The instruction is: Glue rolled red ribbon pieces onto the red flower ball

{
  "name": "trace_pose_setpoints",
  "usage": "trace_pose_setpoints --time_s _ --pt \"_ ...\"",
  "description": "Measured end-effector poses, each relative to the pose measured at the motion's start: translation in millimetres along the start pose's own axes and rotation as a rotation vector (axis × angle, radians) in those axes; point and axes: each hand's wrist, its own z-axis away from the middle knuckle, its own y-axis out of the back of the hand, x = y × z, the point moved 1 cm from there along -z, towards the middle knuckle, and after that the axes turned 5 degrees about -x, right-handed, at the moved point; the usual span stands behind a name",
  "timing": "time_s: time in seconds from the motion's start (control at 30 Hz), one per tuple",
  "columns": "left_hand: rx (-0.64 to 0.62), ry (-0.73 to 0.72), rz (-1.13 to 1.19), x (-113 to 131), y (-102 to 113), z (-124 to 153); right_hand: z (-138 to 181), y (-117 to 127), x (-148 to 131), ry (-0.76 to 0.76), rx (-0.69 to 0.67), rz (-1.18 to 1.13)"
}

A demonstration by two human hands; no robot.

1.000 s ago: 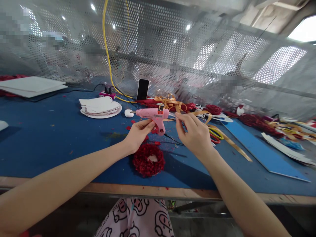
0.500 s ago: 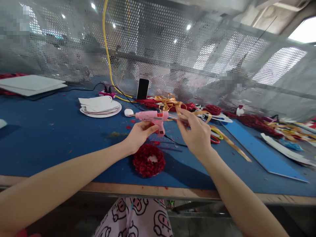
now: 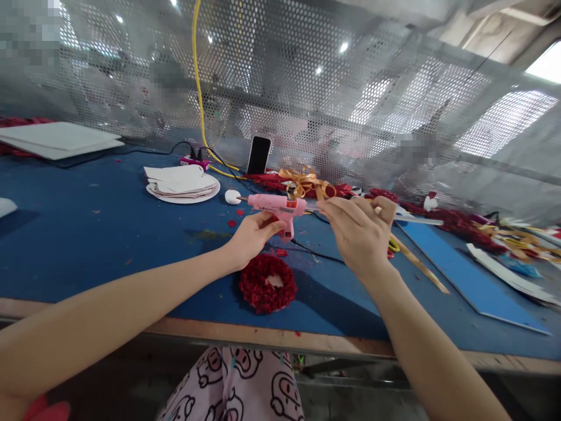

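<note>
My left hand (image 3: 253,235) grips the handle of a pink glue gun (image 3: 275,206), held above the blue table (image 3: 87,234) with its nozzle pointing left. My right hand (image 3: 359,231) is closed around a pale glue stick (image 3: 416,220) that runs from the back of the gun out to the right past my fingers. A round wreath of red petals (image 3: 267,282) lies on the table just below the gun, near the front edge. The gun's black cord (image 3: 313,252) trails across the table under my right hand.
A white plate with paper pieces (image 3: 183,183) and a small white disc (image 3: 231,196) lie behind the gun. A phone (image 3: 258,155) leans on the mesh screen. Gold ribbon (image 3: 307,182), red petals and scissors (image 3: 392,245) lie right, beside a blue board (image 3: 464,269).
My right hand moved from pinching at the gun's rear to gripping the glue stick, which now shows out to the right. The view shifted slightly; the left hand holds steady.
</note>
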Motion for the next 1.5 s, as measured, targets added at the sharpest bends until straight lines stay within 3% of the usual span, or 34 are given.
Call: trace_pose_setpoints --time_s 0.33,0.53,0.83,1.27,1.4,1.5 --pt "-0.02 -0.033 0.047 -1 -1 -1 0 -6 -6 -0.029 -0.073 -0.122" --pt "-0.013 -0.037 0.091 1 -1 0 2 -8 -2 -0.072 0.071 -0.358" --pt "-0.03 -0.05 0.042 1 1 0 0 -1 1 0.095 0.005 -0.162" --pt "-0.025 -0.04 0.004 1 1 1 3 -4 0 0.074 -0.067 -0.032" --pt "0.06 -0.009 0.036 4 1 -1 1 7 -14 0.04 0.101 -0.049" --pt "0.104 -0.009 0.149 0 3 -5 3 6 -24 0.002 0.172 -0.274"
